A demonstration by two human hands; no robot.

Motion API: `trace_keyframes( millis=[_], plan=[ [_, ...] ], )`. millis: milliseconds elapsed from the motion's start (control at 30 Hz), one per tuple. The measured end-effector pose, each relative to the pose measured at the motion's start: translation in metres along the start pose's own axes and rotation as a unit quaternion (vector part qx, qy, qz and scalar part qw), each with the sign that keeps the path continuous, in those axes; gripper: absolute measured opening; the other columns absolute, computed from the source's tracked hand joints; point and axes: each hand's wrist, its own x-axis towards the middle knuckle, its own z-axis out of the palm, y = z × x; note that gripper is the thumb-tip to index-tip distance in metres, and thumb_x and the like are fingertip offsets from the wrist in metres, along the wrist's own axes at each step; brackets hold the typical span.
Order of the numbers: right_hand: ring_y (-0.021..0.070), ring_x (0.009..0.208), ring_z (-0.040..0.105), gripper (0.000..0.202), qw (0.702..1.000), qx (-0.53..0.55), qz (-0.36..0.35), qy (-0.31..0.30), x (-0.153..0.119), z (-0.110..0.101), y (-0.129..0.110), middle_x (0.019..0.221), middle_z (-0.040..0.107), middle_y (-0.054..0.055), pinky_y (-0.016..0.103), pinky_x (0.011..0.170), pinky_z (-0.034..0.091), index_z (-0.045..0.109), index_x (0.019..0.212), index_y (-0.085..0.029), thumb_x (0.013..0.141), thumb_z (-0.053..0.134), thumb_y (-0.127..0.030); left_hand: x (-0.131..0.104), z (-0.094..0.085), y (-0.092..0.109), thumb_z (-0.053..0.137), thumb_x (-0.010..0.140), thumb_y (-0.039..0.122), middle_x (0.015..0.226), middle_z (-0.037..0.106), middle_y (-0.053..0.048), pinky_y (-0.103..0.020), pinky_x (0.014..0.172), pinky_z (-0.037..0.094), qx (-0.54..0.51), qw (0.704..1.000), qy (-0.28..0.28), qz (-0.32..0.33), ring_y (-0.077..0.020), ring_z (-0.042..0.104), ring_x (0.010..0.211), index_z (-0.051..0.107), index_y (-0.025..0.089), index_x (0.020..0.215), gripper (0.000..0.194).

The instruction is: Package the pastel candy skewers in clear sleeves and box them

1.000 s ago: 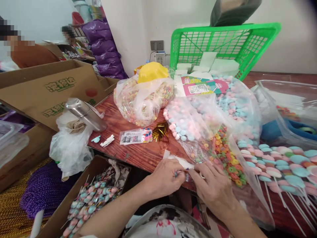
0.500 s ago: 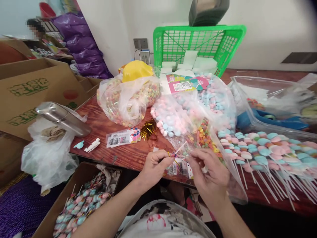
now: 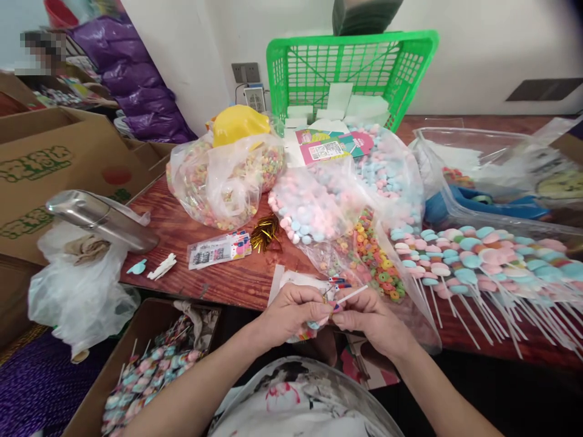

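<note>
Pinching white-stick candy (image 3: 353, 295) where stick starts, left fingers (image 3: 320, 311) and right fingers (image 3: 347, 320) close together, both seemingly gripping it

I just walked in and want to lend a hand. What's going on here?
A person is working at a wooden table, with the fingers of the left hand and right hand pinched together at the near end of a white stick. Printed packets and gold strips lie beyond. Many candy skewers are piled at the right, and more sit in a cardboard box at the lower left.
</note>
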Motion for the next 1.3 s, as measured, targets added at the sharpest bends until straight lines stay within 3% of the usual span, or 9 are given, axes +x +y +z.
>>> trace_keyframes(
  millis=[167,267,333,433,600,833,1000,1200,1300],
  plan=[
    [0.0074,0.045,0.036,0.027,0.995,0.052,0.052,-0.066,-0.001,-0.007,0.004,0.049,0.047,-0.006,0.020,0.044,0.028,0.059,0.060,-0.017,0.068,0.073,-0.038,0.001,0.003,-0.007,0.075,0.064,0.051,0.054,0.057,0.000,-0.015,0.032,0.025,-0.017,0.998,-0.021,-0.057,-0.0059,0.049,0.037,0.065,0.011,0.062,0.041],
    [0.0096,0.048,0.041,0.023,0.993,-0.101,-0.037,-0.057,-0.007,-0.009,-0.004,0.052,0.049,-0.004,0.022,0.046,0.032,0.058,0.063,-0.018,0.080,0.064,-0.032,0.002,0.004,-0.008,0.076,0.063,0.049,0.055,0.059,-0.001,-0.014,0.030,0.026,-0.013,0.997,-0.040,-0.067,-0.0055,0.050,0.037,0.067,0.011,0.061,0.040],
    [0.0129,0.057,0.047,0.021,0.938,-0.291,-0.183,-0.033,-0.016,-0.008,-0.011,0.060,0.055,0.000,0.026,0.053,0.038,0.059,0.069,-0.018,0.088,0.051,-0.022,0.002,0.004,-0.008,0.078,0.060,0.047,0.052,0.059,-0.001,-0.015,0.028,0.025,-0.036,0.994,-0.061,-0.084,-0.0060,0.049,0.035,0.067,0.011,0.058,0.038],
    [0.0181,0.067,0.052,0.025,0.789,-0.482,-0.381,-0.019,-0.030,-0.005,-0.018,0.072,0.062,0.007,0.034,0.062,0.044,0.062,0.085,-0.018,0.088,0.038,-0.010,0.001,0.003,-0.009,0.081,0.055,0.040,0.050,0.061,-0.001,-0.015,0.025,0.027,-0.092,0.980,-0.123,-0.125,-0.0074,0.048,0.031,0.067,0.011,0.056,0.033],
    [0.0195,0.070,0.056,0.028,0.672,-0.554,-0.487,-0.066,-0.039,-0.003,-0.024,0.074,0.064,0.008,0.038,0.066,0.047,0.063,0.098,-0.014,0.088,0.038,-0.008,0.004,-0.005,-0.020,0.083,0.052,0.027,0.053,0.066,-0.003,-0.013,0.023,0.029,-0.114,0.940,-0.224,-0.230,-0.0073,0.048,0.029,0.070,0.010,0.061,0.023],
    [0.0165,0.065,0.053,0.028,0.688,-0.483,-0.511,-0.177,-0.026,-0.002,-0.033,0.065,0.060,0.004,0.034,0.060,0.043,0.058,0.114,-0.002,0.092,0.043,-0.010,0.010,-0.008,-0.019,0.082,0.056,0.026,0.054,0.067,-0.003,-0.014,0.025,0.036,-0.077,0.894,-0.351,-0.268,-0.0110,0.055,0.035,0.072,0.010,0.067,0.022],
    [0.0146,0.061,0.048,0.017,0.685,-0.503,-0.494,-0.183,-0.027,-0.002,-0.027,0.067,0.059,0.003,0.033,0.059,0.039,0.063,0.097,-0.009,0.090,0.048,-0.012,0.016,-0.008,-0.013,0.087,0.053,0.037,0.055,0.066,-0.002,-0.016,0.028,0.033,-0.006,0.880,-0.406,-0.246,-0.0106,0.053,0.038,0.073,0.011,0.071,0.034],
    [0.0220,0.084,0.057,0.016,0.594,-0.651,-0.450,-0.142,-0.020,0.002,-0.033,0.095,0.065,0.011,0.036,0.069,0.040,0.063,0.089,-0.015,0.087,0.047,-0.013,0.017,-0.009,0.030,0.074,0.069,0.031,0.067,0.062,0.003,-0.022,0.054,0.047,0.294,0.885,-0.357,-0.050,-0.0121,0.056,0.059,0.067,0.013,0.081,0.023],
    [0.0215,0.080,0.055,0.017,0.565,-0.703,-0.403,-0.154,-0.002,-0.008,-0.036,0.091,0.066,0.010,0.035,0.068,0.040,0.063,0.095,-0.016,0.084,0.051,-0.014,0.001,0.007,0.061,0.058,0.076,0.012,0.096,0.064,-0.007,-0.032,0.075,0.049,0.614,0.766,-0.112,0.151,-0.0202,0.059,0.083,0.056,0.015,0.121,0.045]
  ],
)
